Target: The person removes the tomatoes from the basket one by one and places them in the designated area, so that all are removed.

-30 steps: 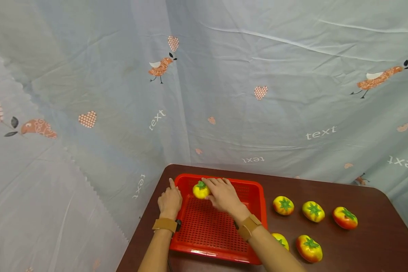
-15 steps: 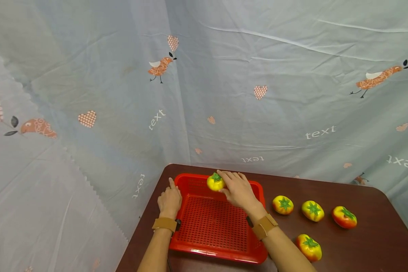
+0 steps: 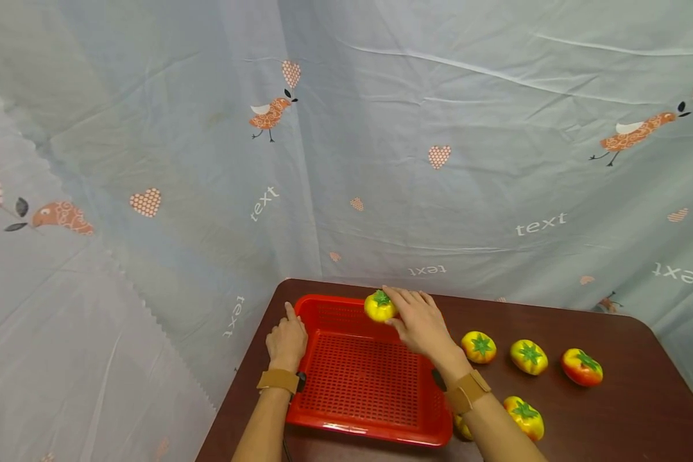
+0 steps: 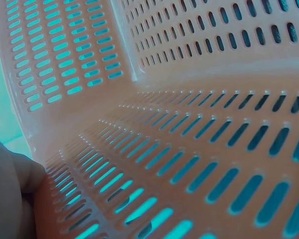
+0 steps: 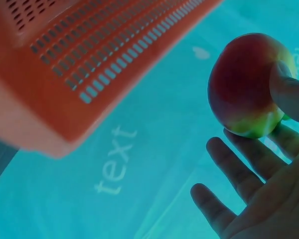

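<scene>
Thumb and fingertips of my right hand point(image 3: 421, 323) pinch a yellow tomato point(image 3: 379, 308) with a green leafy top, above the back right part of the red basket point(image 3: 369, 428). In the right wrist view, its underside is red, and the other fingers of that hand spread below it. My left hand point(image 3: 287, 344) grips the basket's left rim, index finger stretched forward. The left wrist view shows curled fingers point(image 4: 27, 172) against the slotted basket wall point(image 4: 65, 55). No tomato shows inside the basket.
Several more yellow-and-red tomatoes lie right of the basket, such as a back one point(image 3: 479, 347), a far right one point(image 3: 581, 367) and a front one point(image 3: 523, 418). Another is partly hidden by my right forearm. A grey patterned curtain point(image 3: 381, 192) hangs behind the dark table point(image 3: 618, 417).
My right hand has moved right and slightly up with the tomato, from over the basket's left part toward its back right corner. The left hand and the basket have stayed in place.
</scene>
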Tool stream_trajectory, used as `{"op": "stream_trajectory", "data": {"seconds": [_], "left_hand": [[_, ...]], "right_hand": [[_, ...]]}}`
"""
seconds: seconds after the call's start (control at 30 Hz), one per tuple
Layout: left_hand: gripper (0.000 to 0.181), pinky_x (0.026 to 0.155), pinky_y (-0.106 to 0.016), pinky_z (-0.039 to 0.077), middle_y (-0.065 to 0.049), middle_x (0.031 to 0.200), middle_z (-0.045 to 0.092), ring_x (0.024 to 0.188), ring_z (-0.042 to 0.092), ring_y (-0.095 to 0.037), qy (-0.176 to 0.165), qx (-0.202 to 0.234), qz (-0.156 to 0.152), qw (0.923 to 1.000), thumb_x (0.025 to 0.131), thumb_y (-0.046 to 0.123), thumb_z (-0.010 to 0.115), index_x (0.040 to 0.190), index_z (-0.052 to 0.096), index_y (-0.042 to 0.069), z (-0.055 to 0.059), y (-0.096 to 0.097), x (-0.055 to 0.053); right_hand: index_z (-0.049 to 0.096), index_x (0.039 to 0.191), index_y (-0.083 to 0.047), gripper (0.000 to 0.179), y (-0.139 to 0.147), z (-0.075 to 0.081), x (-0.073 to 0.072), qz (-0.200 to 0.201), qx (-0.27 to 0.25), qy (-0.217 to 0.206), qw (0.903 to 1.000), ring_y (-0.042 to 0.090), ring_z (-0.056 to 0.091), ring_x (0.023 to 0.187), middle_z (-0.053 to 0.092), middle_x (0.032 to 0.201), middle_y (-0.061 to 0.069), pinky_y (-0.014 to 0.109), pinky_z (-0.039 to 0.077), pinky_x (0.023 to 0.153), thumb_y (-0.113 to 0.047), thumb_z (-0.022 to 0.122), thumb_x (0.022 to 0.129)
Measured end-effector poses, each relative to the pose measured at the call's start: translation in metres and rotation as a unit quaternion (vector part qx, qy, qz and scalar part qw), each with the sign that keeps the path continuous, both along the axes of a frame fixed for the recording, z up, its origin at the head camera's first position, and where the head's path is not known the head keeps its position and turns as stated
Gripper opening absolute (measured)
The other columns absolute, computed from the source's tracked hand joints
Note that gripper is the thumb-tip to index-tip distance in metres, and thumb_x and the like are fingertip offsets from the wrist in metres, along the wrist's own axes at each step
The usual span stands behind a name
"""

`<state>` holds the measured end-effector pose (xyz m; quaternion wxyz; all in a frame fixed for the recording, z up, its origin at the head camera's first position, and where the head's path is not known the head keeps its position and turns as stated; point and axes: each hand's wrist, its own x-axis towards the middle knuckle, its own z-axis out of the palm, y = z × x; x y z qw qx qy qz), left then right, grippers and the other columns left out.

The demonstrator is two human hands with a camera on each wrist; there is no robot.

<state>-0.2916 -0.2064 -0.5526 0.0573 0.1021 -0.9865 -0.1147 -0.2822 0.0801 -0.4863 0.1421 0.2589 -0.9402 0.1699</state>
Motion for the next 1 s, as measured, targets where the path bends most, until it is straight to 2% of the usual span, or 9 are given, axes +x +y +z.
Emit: {"op": "stream_trajectory", "data": {"seconds": [0.3,0.53,0.73,1.0], "left_hand": [[0.059,0.071,-0.055,0.053,-0.029,0.102,0.064,0.082,0.063,-0.045,0.003,0.000,-0.001,1.0000,0.103,0.022,0.042,0.151,0.025,-0.008,-0.001,-0.001,0.001],[0.059,0.070,-0.055,0.053,-0.029,0.101,0.064,0.081,0.064,-0.045,0.010,-0.003,-0.004,0.9999,0.104,0.022,0.042,0.151,0.024,-0.008,0.000,-0.001,0.001],[0.058,0.071,-0.055,0.053,-0.030,0.103,0.065,0.082,0.064,-0.046,0.013,0.001,-0.003,0.9999,0.104,0.022,0.041,0.151,0.025,-0.008,0.002,0.000,0.001],[0.058,0.070,-0.055,0.053,-0.029,0.104,0.064,0.082,0.063,-0.045,0.002,0.002,-0.004,1.0000,0.104,0.022,0.040,0.151,0.024,-0.008,0.000,-0.001,0.000]], "right_hand": [[0.046,0.146,-0.016,0.066,0.031,-0.006,0.014,-0.031,-0.020,0.031,0.9988,0.030,0.055,0.125,0.057,0.139,0.006,0.054,0.039,0.107,-0.025,0.075,0.086],[0.045,0.147,-0.015,0.068,0.055,-0.004,0.021,-0.050,-0.028,0.024,0.9981,0.031,0.054,0.125,0.056,0.140,0.007,0.053,0.038,0.107,-0.024,0.074,0.087],[0.043,0.147,-0.014,0.068,0.080,0.001,0.028,-0.069,-0.031,0.019,0.9969,0.034,0.053,0.125,0.055,0.141,0.009,0.057,0.036,0.106,-0.023,0.074,0.087],[0.044,0.146,-0.010,0.071,0.117,-0.010,0.045,-0.101,-0.048,0.029,0.9933,0.039,0.054,0.119,0.055,0.138,0.015,0.062,0.034,0.104,-0.019,0.077,0.084]]}}
